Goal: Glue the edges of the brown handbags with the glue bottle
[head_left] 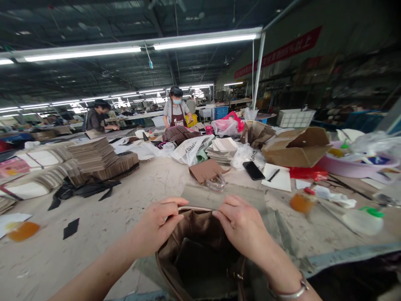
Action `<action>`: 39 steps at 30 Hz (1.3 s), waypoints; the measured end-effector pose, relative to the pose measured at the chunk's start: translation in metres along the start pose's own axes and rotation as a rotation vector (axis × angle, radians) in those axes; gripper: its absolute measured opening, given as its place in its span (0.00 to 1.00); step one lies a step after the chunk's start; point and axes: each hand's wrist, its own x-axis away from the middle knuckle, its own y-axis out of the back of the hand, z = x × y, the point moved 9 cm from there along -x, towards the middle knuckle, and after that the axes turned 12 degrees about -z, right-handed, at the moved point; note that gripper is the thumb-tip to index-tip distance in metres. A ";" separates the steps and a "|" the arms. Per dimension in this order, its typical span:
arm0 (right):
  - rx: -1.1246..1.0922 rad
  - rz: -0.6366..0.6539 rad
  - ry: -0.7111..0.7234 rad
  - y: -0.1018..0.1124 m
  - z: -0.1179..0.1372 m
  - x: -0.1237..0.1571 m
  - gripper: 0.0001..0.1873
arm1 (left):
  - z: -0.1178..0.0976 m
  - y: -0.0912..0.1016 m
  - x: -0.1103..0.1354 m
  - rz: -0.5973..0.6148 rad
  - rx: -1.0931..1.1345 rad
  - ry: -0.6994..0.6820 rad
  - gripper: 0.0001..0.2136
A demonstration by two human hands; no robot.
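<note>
Head view: the left hand (156, 228) and right hand (244, 228) each pinch the far rim of a brown bag (203, 251) between thumb and fingers, set apart along it. The bag gapes below and between the hands, at the near edge of the counter (103, 225). Beyond them lies a flat brown piece with handles (206, 170); to their right, a red-capped bottle (303, 201); left, a black patch (71, 228).

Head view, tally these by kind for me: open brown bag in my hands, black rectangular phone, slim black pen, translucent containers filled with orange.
Open brown bag, held by left hand and right hand: 1
Black rectangular phone: 1
Slim black pen: 1
Translucent orange-filled containers: 2
Total: 5
</note>
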 end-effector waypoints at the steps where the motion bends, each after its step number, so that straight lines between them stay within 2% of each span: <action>1: 0.005 -0.002 -0.003 0.000 0.000 0.000 0.12 | 0.001 0.000 0.000 -0.009 0.030 0.019 0.13; 9: 0.045 -0.028 -0.005 -0.001 0.001 -0.002 0.15 | 0.021 -0.002 -0.001 -0.063 0.092 0.140 0.11; 13: -0.009 0.026 -0.002 -0.001 -0.001 -0.004 0.21 | 0.028 -0.001 -0.002 -0.083 0.076 0.155 0.11; 15: -0.023 0.055 0.003 0.001 -0.001 -0.007 0.21 | 0.029 -0.001 -0.004 -0.081 0.070 0.154 0.11; 17: 0.006 0.062 0.027 0.005 0.005 -0.011 0.20 | 0.028 -0.002 -0.005 -0.078 0.071 0.148 0.11; 20: 0.065 0.085 0.090 0.005 0.019 -0.019 0.26 | 0.026 -0.003 -0.006 -0.087 0.081 0.137 0.10; 25: 0.106 0.204 0.138 -0.011 0.033 -0.025 0.16 | 0.026 -0.005 -0.006 -0.100 0.111 0.128 0.10; 30: 0.115 0.221 0.161 -0.021 0.030 -0.025 0.16 | 0.030 -0.005 -0.006 -0.112 0.154 0.151 0.10; 39: 0.106 0.201 0.228 -0.020 0.036 -0.020 0.17 | 0.026 -0.015 -0.013 -0.087 0.226 0.147 0.10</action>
